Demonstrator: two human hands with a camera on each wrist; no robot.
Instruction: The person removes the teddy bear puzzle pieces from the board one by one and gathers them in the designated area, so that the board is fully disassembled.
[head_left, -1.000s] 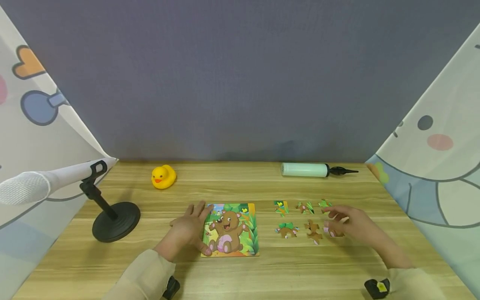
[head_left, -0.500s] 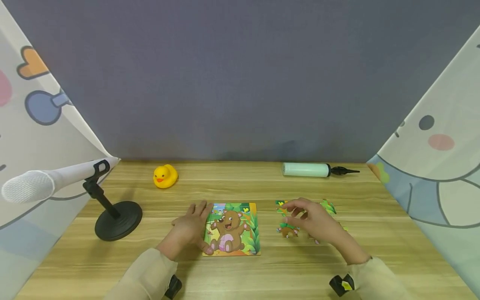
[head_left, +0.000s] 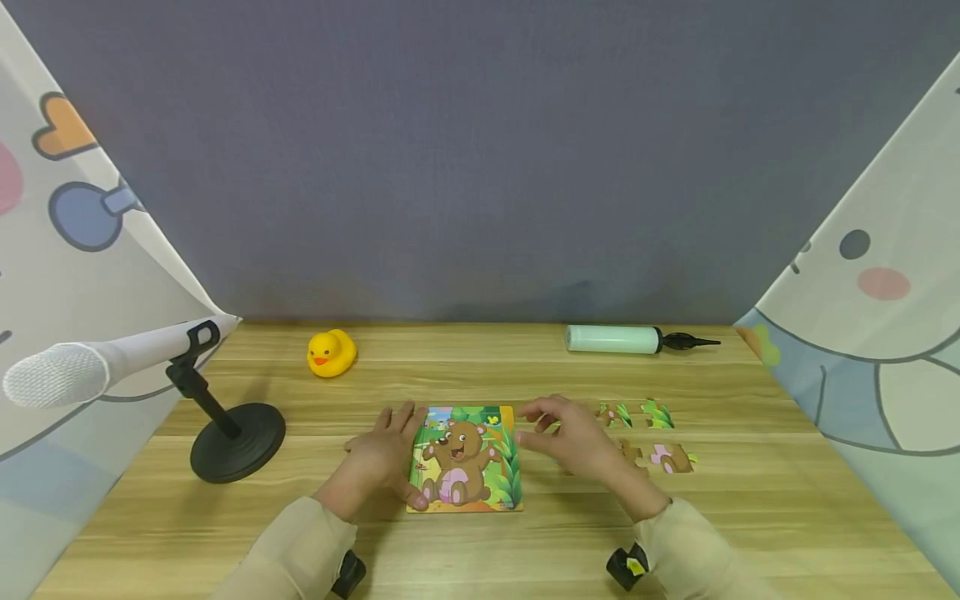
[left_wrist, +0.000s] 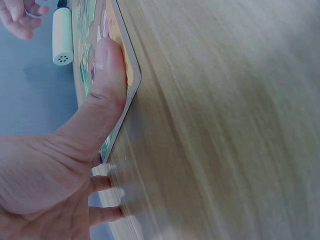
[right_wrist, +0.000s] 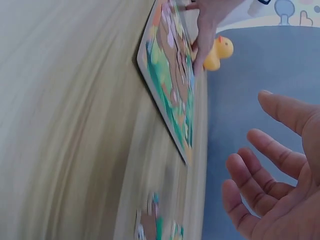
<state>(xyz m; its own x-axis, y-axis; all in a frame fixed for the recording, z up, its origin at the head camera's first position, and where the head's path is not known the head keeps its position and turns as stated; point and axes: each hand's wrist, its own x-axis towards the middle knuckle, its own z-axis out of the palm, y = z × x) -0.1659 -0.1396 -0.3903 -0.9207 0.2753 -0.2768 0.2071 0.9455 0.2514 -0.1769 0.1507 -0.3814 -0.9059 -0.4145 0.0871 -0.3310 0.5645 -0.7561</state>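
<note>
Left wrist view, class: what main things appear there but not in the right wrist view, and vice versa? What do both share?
Only the left wrist view shows the pale cylinder. Only the right wrist view shows the yellow duck, loose puzzle pieces and cartoon-print panel. Both share the puzzle board, left hand, right hand, wooden table and grey backdrop.

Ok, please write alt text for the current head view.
A person's left hand touches a square, colourful bear puzzle on a light wooden table; the right hand hovers by the puzzle's right edge, near loose printed pieces. Farther back: yellow toy duck, pale cylindrical pump; left, white microphone.
</note>
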